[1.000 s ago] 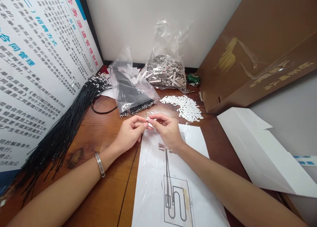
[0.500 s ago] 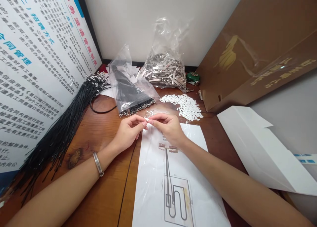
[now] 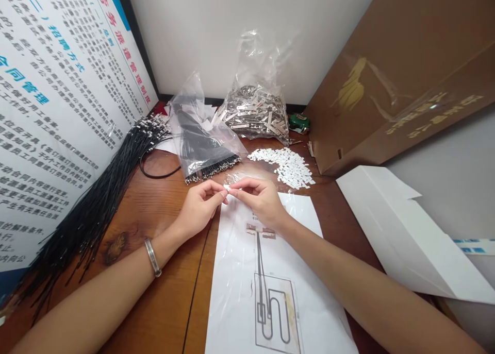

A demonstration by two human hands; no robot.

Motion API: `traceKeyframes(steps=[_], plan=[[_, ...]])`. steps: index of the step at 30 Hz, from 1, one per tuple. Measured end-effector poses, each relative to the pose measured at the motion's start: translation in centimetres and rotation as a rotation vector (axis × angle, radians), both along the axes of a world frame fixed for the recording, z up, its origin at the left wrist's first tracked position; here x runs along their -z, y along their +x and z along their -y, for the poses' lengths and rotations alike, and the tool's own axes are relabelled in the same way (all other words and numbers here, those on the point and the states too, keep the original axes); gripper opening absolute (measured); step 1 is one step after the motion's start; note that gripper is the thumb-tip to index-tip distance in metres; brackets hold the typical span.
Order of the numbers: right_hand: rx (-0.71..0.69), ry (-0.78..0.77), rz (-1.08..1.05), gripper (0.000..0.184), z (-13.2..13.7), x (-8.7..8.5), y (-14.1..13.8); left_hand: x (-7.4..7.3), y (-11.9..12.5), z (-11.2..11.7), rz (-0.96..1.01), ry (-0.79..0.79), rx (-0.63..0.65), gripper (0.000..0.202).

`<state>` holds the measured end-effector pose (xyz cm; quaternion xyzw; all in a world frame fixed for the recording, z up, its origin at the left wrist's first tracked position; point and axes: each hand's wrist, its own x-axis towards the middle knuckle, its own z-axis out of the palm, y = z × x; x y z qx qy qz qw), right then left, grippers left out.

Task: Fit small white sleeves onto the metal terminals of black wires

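The small white piece (image 3: 227, 187) is probably light, stiff and slippery, best pinched by its edges; fingers mostly hide its shape. Left hand (image 3: 199, 208) and right hand (image 3: 260, 202) pinch it together near the printed sheet's (image 3: 232, 292) top, with similar white pieces (image 3: 294, 169) beyond on the surface (image 3: 158, 209).

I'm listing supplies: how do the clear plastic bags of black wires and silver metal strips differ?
The clear plastic bag of black wires lies farther forward; the clear plastic bag of silver metal strips sits farther back. The wire bag holds an aligned bundle, while the strip bag holds a jumbled heap. Both are transparent and rest on the wooden table.
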<state>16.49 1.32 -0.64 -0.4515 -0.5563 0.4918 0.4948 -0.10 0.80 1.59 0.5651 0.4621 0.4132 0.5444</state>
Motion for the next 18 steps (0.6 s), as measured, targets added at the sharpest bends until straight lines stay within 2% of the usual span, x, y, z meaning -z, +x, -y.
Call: traceKeyframes(steps=[7,18], plan=[[0.036,0.047,0.028,0.014,0.26,0.09,-0.14,0.12,0.00,-0.12,-0.028,0.022,-0.004,0.019],[0.045,0.035,0.047,0.016,0.40,-0.10,-0.24,-0.07,0.15,-0.04,-0.033,0.004,-0.033,0.019]])
